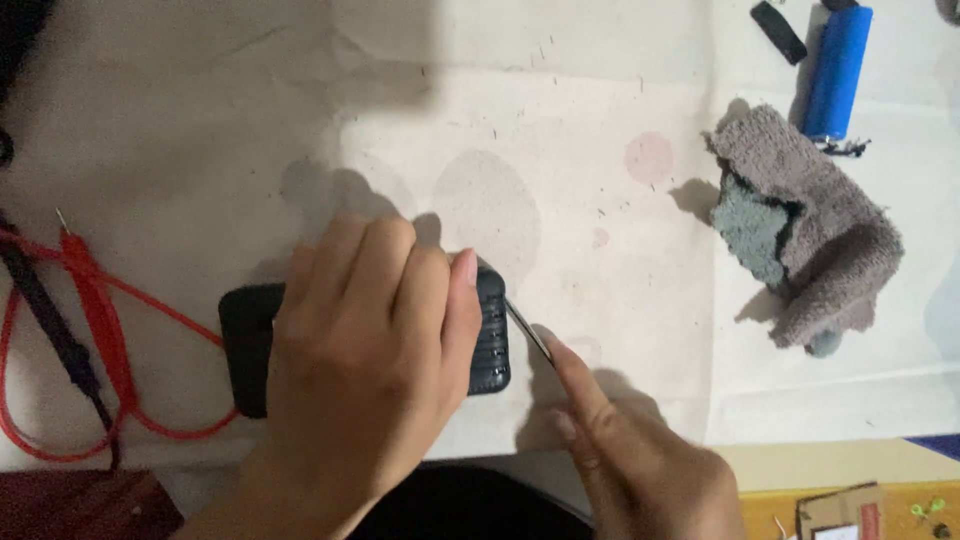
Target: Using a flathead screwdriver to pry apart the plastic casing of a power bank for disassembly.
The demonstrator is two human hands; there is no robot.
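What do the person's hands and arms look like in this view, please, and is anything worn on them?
Both the left hand and the right hand are bare: no gloves, rings, watch or bands show. No sleeve reaches either wrist in view. The nails that show are short and unpainted.

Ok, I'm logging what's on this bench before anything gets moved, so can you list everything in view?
black ribbed case: one, black, centre of the sheet, under the left hand
thin metal tool: one, silvery, tip at the case's right edge
red test probe and lead: one, red, far left
dark probe: one, black, beside the red one
grey cloth: one, grey, crumpled, right side
blue cylinder: one, blue, top right
small black piece: one, black, left of the blue cylinder
white paper sheet: one, white with faint stains, covering the table
cardboard piece: one, brown, bottom right corner
left hand: pressed over the case
right hand: gripping the thin metal tool
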